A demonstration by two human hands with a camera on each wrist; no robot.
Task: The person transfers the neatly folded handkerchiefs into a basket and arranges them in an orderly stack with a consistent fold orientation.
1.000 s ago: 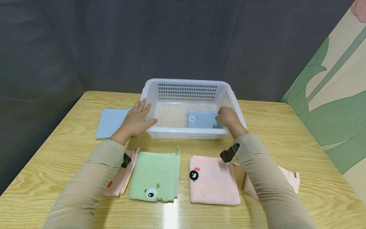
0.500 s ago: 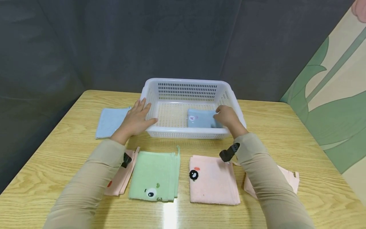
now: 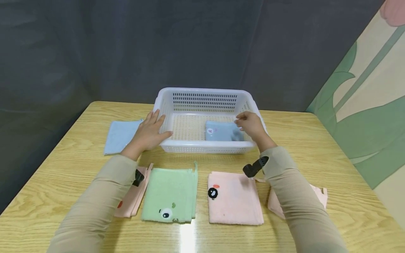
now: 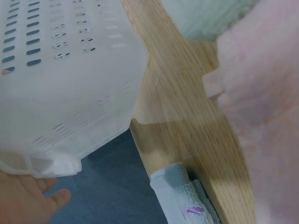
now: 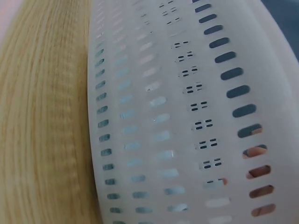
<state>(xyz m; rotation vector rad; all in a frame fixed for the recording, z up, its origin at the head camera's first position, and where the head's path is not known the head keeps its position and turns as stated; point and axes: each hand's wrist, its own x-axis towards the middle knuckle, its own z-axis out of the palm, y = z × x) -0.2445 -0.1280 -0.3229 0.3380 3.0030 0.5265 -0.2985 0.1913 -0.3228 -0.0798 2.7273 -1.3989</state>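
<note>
My left hand (image 3: 148, 133) rests with spread fingers on the left front corner of a white plastic basket (image 3: 205, 144). In the left wrist view, fingers (image 4: 28, 200) touch the basket rim. Inside the basket, on the right of its floor, lies a folded light blue towel (image 3: 221, 130) with a small round face patch. My right hand (image 3: 251, 126) hangs over that towel's right end, fingers loosely bent and holding nothing. Through the basket's slots, the right wrist view shows bits of the right hand (image 5: 261, 191).
Another blue towel (image 3: 121, 137) lies left of the basket, partly behind the left hand. In front are a pink towel (image 3: 134, 196) under the left forearm, a green towel (image 3: 169, 193), a pink towel (image 3: 235, 200) and one more pink towel (image 3: 317, 196) beside the right forearm.
My right hand has let go of the blue towel in the basket and lifted slightly, away from it. The left hand has stayed on the basket corner. The head view has shifted a little.
</note>
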